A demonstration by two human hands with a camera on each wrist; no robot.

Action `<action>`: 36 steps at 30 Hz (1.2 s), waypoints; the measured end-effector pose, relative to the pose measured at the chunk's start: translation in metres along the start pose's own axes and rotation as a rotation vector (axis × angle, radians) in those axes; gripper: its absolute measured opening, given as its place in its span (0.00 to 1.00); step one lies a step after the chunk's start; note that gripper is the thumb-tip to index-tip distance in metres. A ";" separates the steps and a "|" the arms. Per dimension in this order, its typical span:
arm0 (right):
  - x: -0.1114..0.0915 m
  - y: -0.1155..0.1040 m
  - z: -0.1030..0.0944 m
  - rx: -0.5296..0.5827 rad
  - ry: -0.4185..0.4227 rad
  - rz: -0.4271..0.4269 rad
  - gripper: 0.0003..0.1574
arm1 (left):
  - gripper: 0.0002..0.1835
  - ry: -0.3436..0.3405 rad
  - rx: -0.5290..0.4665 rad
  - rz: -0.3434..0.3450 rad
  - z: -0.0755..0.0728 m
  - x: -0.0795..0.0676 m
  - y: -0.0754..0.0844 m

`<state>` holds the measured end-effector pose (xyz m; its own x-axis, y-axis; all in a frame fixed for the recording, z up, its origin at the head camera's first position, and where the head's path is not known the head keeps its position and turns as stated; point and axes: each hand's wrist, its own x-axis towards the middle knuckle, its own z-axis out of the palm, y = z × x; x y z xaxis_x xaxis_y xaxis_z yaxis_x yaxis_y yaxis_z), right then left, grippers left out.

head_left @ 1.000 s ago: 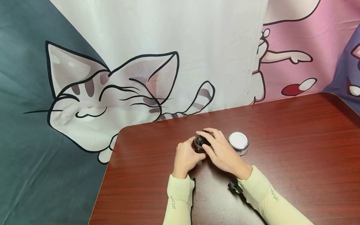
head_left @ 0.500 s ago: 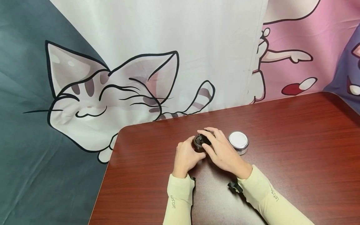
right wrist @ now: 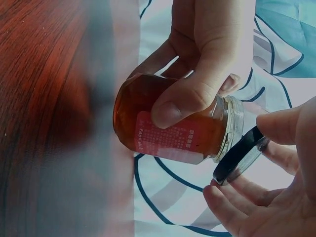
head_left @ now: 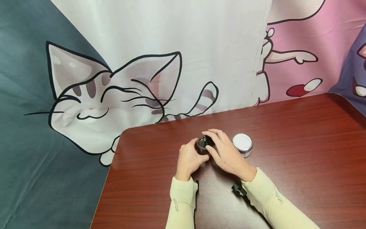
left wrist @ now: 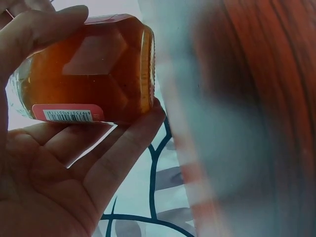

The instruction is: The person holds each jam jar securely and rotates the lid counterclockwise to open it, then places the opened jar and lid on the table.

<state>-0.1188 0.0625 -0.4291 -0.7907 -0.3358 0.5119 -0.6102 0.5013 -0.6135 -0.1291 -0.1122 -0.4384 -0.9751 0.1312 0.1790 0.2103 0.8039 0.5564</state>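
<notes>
The left hand (head_left: 189,160) wraps its fingers and thumb around a glass jar (left wrist: 94,71) of amber contents, held upright near the far edge of the surface (head_left: 288,178), left of its middle. The right hand (head_left: 228,156) pinches a black lid (right wrist: 239,155), off the jar and tilted at the right of its open mouth; whether they touch is hard to tell. A red label (right wrist: 168,140) shows on the glass. Just right of the right hand sits a round, white-topped container (head_left: 242,144). Beyond the far edge hangs cartoon-cat fabric (head_left: 206,47).
</notes>
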 end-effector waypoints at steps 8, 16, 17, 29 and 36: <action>0.000 0.000 0.000 -0.005 0.001 0.004 0.27 | 0.31 0.002 -0.001 -0.012 -0.002 0.000 0.001; 0.001 0.001 0.001 0.002 -0.002 0.016 0.27 | 0.31 0.013 -0.017 -0.001 -0.002 0.000 0.000; 0.001 0.002 0.001 0.001 -0.002 0.019 0.27 | 0.30 0.014 -0.019 0.002 -0.003 0.000 -0.001; 0.000 0.002 0.001 -0.005 -0.011 0.050 0.28 | 0.29 0.022 -0.013 -0.001 -0.004 0.000 -0.002; -0.001 0.003 0.003 -0.009 -0.015 0.060 0.31 | 0.29 0.026 -0.003 0.008 -0.004 0.000 -0.002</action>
<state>-0.1201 0.0622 -0.4331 -0.8265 -0.3165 0.4656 -0.5613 0.5279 -0.6375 -0.1293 -0.1163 -0.4366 -0.9712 0.1224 0.2045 0.2183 0.8010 0.5574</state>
